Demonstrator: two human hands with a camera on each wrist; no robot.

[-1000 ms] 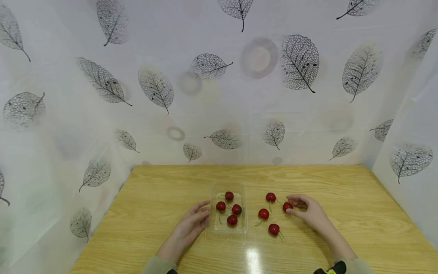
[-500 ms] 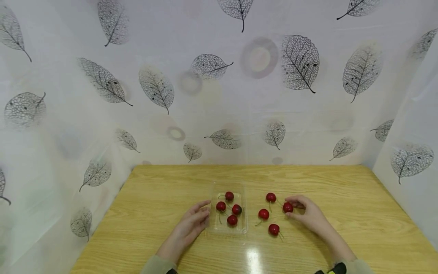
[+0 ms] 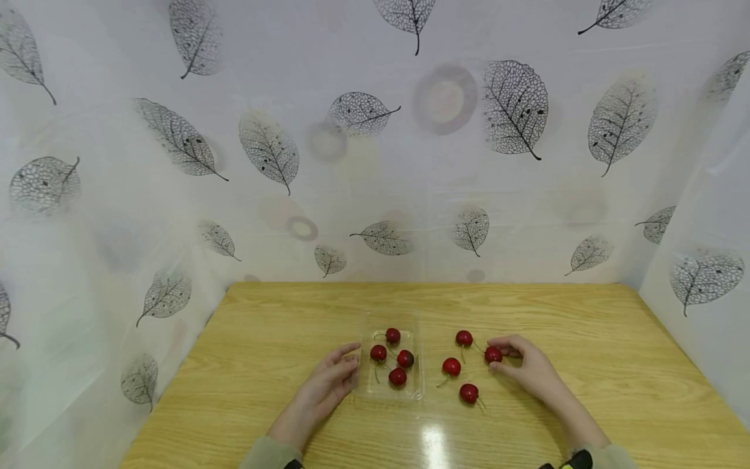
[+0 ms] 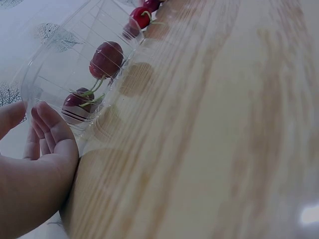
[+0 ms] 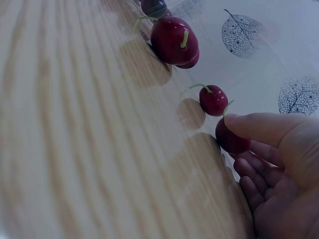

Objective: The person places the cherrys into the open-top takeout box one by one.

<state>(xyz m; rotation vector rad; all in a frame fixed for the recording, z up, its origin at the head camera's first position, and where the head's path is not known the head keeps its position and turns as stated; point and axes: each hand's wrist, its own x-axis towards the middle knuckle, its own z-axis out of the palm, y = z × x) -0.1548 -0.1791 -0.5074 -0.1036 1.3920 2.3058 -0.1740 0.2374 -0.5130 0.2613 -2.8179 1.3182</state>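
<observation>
A clear plastic box (image 3: 389, 393) holds several dark red cherries with green stems, such as one cherry (image 3: 398, 376) nearest its front. At its left wall rests my left hand (image 3: 328, 384), fingers loosely extended with the tips touching the side; the left wrist view shows the fingertips (image 4: 45, 109) right at the plastic. To the right of the box, my right hand (image 3: 530, 368) pinches a cherry (image 5: 232, 137) between thumb and fingers, low over the table. The fingers behind that cherry are partly hidden in the right wrist view.
Between the box and my right hand lie three loose cherries: a back one (image 3: 463, 338), a middle one (image 3: 451, 367) and a front one (image 3: 469, 393). The wooden table (image 3: 281, 326) meets a leaf-patterned sheet (image 3: 375, 169) behind and at both sides.
My right thumb has shifted slightly toward the front around the cherry, so more of that cherry shows. The left hand and the box have stayed in place.
</observation>
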